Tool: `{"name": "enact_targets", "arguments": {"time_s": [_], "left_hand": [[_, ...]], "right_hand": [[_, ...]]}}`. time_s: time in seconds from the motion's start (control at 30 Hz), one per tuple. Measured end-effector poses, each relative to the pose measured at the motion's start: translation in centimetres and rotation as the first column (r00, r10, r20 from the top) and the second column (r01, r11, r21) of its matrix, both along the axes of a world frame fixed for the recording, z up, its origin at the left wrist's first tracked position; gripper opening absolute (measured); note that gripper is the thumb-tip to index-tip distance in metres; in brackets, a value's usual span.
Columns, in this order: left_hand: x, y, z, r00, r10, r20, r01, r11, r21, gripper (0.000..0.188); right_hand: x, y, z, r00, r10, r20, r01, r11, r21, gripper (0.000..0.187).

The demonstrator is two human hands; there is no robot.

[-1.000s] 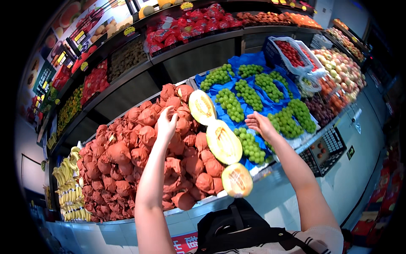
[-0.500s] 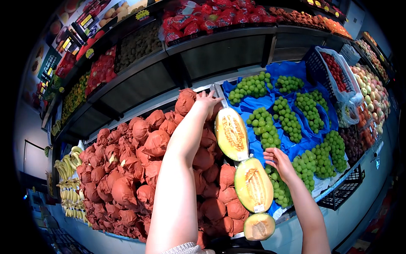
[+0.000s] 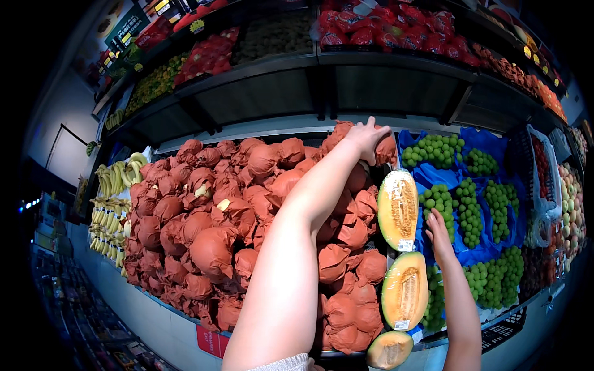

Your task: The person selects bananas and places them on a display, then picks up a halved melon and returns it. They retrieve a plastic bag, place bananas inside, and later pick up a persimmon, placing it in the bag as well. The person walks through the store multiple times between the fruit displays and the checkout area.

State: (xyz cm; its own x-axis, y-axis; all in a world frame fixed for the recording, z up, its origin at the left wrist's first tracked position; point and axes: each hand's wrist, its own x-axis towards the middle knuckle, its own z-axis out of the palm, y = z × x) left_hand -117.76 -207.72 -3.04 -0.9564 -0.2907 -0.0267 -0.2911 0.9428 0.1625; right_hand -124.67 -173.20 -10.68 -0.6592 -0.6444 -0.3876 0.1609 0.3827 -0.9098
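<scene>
My left hand [image 3: 367, 140] reaches to the back of a heap of fruits wrapped in reddish paper. Its fingers are spread and touch a wrapped fruit [image 3: 387, 150] beside the back end of the divider. My right hand [image 3: 439, 234] has its fingers stretched out and holds nothing; it is between the upper halved melon [image 3: 398, 210] and a bunch of green grapes [image 3: 438, 206]. Below lies a second film-wrapped melon half [image 3: 405, 290], with a smaller cut melon piece [image 3: 390, 350] at the front. The cut faces show orange flesh.
Green grapes [image 3: 495, 275] lie on blue paper [image 3: 427, 176] at the right, with a lined crate [image 3: 544, 179] beyond them. Bananas [image 3: 111, 222] stand at the far left. Behind runs a raised shelf with red-bagged fruit [image 3: 387, 28]. A red sign [image 3: 211, 340] hangs at the front edge.
The view has swung left, so the stand sits further right in it. My left fingers shifted from the divider's end onto the wrapped fruit. My right hand moved back alongside the upper melon half.
</scene>
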Motion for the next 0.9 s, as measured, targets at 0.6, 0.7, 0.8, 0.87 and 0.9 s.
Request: {"name": "enact_targets", "arguments": {"time_s": [0.6,0.7,0.8,0.87,0.9], "left_hand": [[30.7,-7.2,7.0,0.976,0.154,0.152,-0.193,0.936,0.293,0.099],[32.9,-7.7,6.2,0.914,0.311,0.263,-0.402,0.79,0.463,0.111],[31.2,-7.3,8.7,0.84,0.327,0.432,-0.536,0.624,0.569,0.123],[27.9,-5.8,9.9,0.883,0.375,0.282,-0.446,0.858,0.256,0.114],[24.2,-3.8,10.1,0.94,0.33,0.092,-0.342,0.907,0.245,0.092]], "right_hand": [[-4.3,-3.9,-4.8,0.921,0.126,0.369,-0.092,0.99,-0.108,0.079],[-2.5,-5.7,-1.7,0.935,0.158,0.317,-0.141,0.987,-0.078,0.061],[-2.2,-5.9,-1.7,0.927,0.162,0.337,-0.128,0.984,-0.12,0.055],[-2.7,-5.8,-3.1,0.908,0.155,0.39,-0.117,0.986,-0.12,0.057],[-3.1,-5.4,-3.2,0.905,0.115,0.41,-0.087,0.992,-0.087,0.058]]}}
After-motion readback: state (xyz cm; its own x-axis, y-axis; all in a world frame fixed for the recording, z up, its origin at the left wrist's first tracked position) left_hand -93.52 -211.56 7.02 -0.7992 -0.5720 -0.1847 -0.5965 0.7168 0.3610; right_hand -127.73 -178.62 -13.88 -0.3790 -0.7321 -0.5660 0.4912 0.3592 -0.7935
